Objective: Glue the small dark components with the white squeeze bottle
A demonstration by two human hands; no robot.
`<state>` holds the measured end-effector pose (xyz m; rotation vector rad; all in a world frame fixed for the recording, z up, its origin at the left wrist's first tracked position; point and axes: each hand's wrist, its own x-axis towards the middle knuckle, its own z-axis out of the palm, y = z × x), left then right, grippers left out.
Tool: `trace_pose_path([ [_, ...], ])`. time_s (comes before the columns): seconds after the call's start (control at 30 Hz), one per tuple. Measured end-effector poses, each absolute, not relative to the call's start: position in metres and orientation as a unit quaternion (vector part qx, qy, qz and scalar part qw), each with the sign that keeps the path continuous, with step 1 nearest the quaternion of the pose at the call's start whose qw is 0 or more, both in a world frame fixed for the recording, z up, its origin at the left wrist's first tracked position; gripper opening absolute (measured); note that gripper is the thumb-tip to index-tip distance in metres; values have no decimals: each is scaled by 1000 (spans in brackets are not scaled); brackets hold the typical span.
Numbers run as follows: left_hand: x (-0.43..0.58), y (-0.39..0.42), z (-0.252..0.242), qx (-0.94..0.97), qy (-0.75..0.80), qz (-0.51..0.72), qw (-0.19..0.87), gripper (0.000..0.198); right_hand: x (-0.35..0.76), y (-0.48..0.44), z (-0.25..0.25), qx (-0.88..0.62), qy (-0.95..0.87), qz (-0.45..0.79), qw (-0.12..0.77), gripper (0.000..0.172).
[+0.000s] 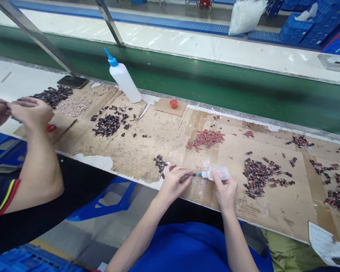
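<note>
Between the fingertips of my left hand (174, 182) is a small dark part (194, 175), too small to make out fully. My right hand (225, 189) is closed around a small clear squeeze bottle (219, 173) lying sideways. Its thin blue-green tip (200, 175) points left and is right at the dark part; whether they touch I cannot tell. A little pile of dark parts (160, 164) lies beside my left hand. Beyond my hands is a heap of red-and-black parts (207, 139), and to the right of my right hand a larger heap of dark red-marked parts (257, 175).
A co-worker's hands (31, 111) are at the left, near a dark heap (52, 97). A tall white bottle with a blue nozzle (126, 83) stands at the back, right of a phone (72, 81). A red cap (173, 103) sits on cardboard (162, 107). Behind runs a green belt (215, 90).
</note>
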<state>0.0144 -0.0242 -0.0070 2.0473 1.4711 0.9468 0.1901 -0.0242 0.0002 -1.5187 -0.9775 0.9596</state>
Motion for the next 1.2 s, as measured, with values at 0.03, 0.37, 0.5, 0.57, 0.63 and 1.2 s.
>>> trace_pose_path([
  [0.03,14,-24,-7,742,530,346,220,13,190,-24,0,-630,-410,406,520,32],
  [0.37,16,-25,-8,744,523,361,208,12,187,-25,0,-641,-420,391,510,34],
  [0.5,16,-25,-8,736,532,355,221,12,193,-24,0,-647,-393,378,533,37],
  [0.57,16,-25,-7,736,534,348,229,14,202,-24,0,-654,-377,358,550,38],
  [0.63,16,-24,-7,739,533,342,229,16,213,-23,2,-669,-374,327,553,41],
  [1.2,18,-20,-9,753,533,289,256,17,172,73,28,-565,-815,79,100,19],
])
